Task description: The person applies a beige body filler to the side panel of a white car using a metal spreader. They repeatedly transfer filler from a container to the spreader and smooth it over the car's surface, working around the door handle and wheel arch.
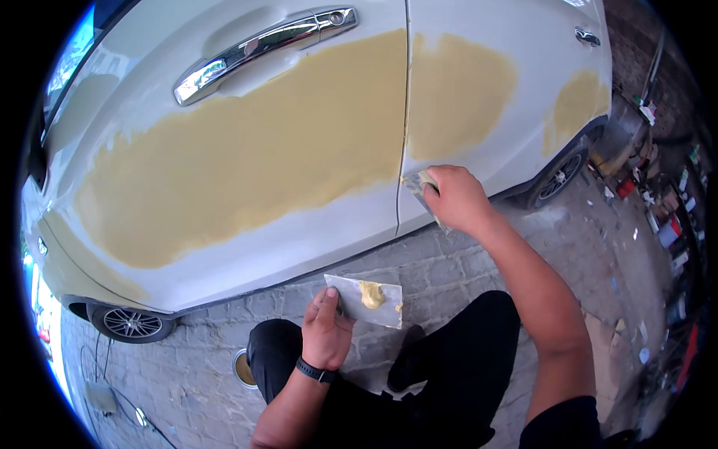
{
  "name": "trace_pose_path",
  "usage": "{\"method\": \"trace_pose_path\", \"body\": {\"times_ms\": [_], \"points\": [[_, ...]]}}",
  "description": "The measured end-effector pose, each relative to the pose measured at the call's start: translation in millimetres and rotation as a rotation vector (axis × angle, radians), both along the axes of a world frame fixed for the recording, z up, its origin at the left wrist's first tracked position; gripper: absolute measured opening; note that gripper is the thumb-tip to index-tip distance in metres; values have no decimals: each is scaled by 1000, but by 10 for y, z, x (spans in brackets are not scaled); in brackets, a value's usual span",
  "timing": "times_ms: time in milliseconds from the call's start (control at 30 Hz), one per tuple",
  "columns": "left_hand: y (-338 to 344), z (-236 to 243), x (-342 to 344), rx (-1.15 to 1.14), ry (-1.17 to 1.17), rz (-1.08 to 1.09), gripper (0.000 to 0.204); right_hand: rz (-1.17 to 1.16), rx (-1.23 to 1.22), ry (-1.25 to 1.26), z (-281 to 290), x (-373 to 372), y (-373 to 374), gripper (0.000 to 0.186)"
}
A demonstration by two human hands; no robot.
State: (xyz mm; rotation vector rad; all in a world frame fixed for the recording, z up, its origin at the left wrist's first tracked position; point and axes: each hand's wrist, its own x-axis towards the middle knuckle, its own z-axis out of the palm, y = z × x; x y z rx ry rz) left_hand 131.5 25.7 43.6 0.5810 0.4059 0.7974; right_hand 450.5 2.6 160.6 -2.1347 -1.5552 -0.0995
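Note:
A white car door [314,209] fills the upper view, with broad patches of tan filler [239,150] below a chrome handle [262,52]. My left hand [327,333] is closed on a flat grey plate [351,307] bearing a blob of pale yellow paste [371,293], held above my knees. My right hand [456,198] grips a thin spreader [413,185] at the door seam, just below the smaller filler patch [460,97] on the rear door. Whether the spreader touches the panel is unclear. Paste smears show on the spreader.
An open can [244,368] stands beside my left knee on grey paving [209,314]. Cables [105,374] lie at the lower left. Wheels [131,323] show at both ends of the car. Assorted clutter [669,232] lines the right side. My bent legs occupy the lower middle.

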Motion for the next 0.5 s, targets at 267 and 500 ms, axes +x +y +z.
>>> {"method": "trace_pose_path", "body": {"times_ms": [267,500], "points": [[-38,-92,44,182,101,36,26,398,281,697,-335,-443,-942,21],[-81,135,142,78,-69,116,30,604,165,570,-519,-588,-1202,21]]}}
